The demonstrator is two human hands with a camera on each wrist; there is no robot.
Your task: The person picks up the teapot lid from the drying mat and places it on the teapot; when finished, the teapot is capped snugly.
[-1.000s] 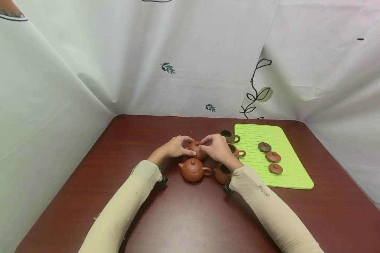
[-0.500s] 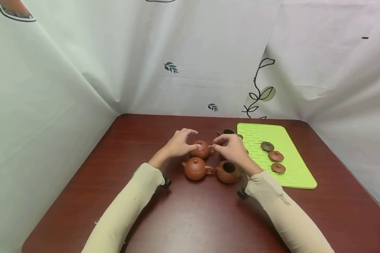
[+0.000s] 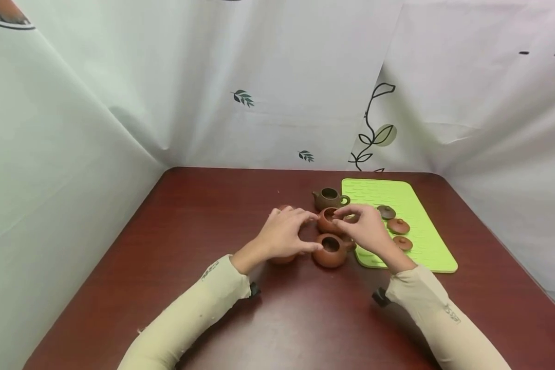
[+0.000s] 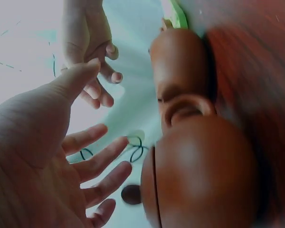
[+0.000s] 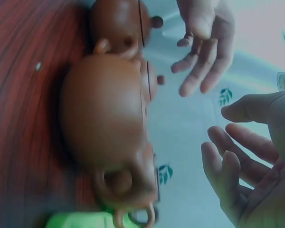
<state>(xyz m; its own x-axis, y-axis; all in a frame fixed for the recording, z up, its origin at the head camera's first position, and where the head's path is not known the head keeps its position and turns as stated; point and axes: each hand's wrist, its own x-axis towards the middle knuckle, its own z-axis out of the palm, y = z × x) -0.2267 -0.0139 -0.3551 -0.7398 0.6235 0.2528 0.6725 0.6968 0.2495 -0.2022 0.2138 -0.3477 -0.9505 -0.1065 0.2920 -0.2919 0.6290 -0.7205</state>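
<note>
My left hand (image 3: 287, 234) hovers with spread, bent fingers above two lidded reddish-brown clay teapots and mostly hides them in the head view. One lidded teapot (image 4: 199, 175) shows close up in the left wrist view, its knob near my fingers but apart. My right hand (image 3: 365, 228) is held over the lidless teapots, fingers loosely bent with nothing between them. Under and between the hands stand a lidless brown teapot (image 3: 329, 254) in front and a lidless reddish one (image 3: 325, 222) behind it. Farther back is a lidless dark teapot (image 3: 326, 199).
A bright green ribbed mat (image 3: 374, 190) lies at the right of the dark red table (image 3: 213, 205). On it rest a dark lid (image 3: 386, 212), a reddish lid (image 3: 399, 226) and a smaller reddish lid (image 3: 403, 243). A white patterned curtain (image 3: 277, 123) surrounds the table.
Both hands have left the rear lidded teapot that they held around its lid. The left hand has shifted right and nearer; the right hand has moved right, over the lidless teapots.
</note>
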